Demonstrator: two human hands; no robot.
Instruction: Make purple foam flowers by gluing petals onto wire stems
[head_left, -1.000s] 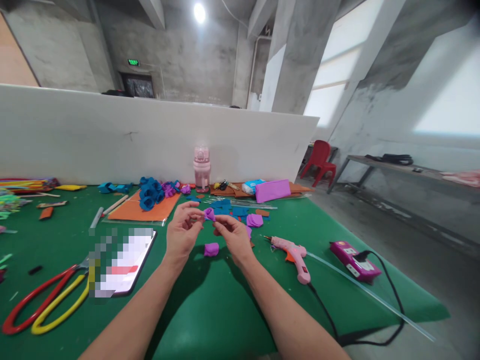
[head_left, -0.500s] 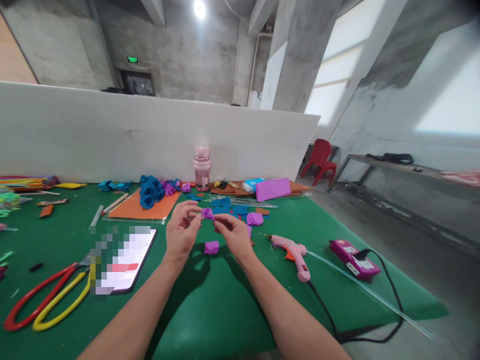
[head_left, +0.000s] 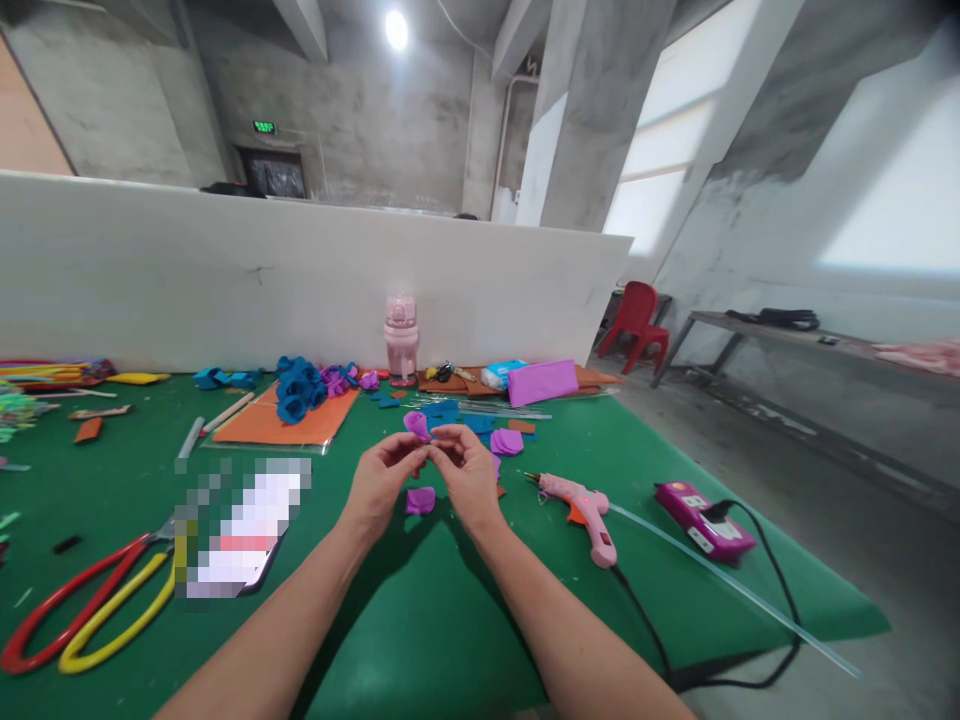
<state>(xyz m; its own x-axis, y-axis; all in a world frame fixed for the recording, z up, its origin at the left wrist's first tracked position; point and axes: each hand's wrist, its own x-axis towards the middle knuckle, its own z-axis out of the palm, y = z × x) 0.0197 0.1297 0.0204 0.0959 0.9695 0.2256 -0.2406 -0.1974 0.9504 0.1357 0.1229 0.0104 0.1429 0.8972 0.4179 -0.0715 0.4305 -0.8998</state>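
Observation:
My left hand and my right hand meet above the green table, fingertips pinched together. Between them they hold a small purple felt piece that sticks up above the fingers. Another purple felt piece lies on the mat just below the hands. A third purple piece lies to the right of my right hand.
A pink glue gun and a purple power strip lie to the right, with a black cord. Red and yellow scissors and a phone lie left. Blue felt flowers, an orange sheet and a pink bottle stand farther back.
My hands have come closer together, now touching at the fingertips, and the purple piece sits a little higher between them.

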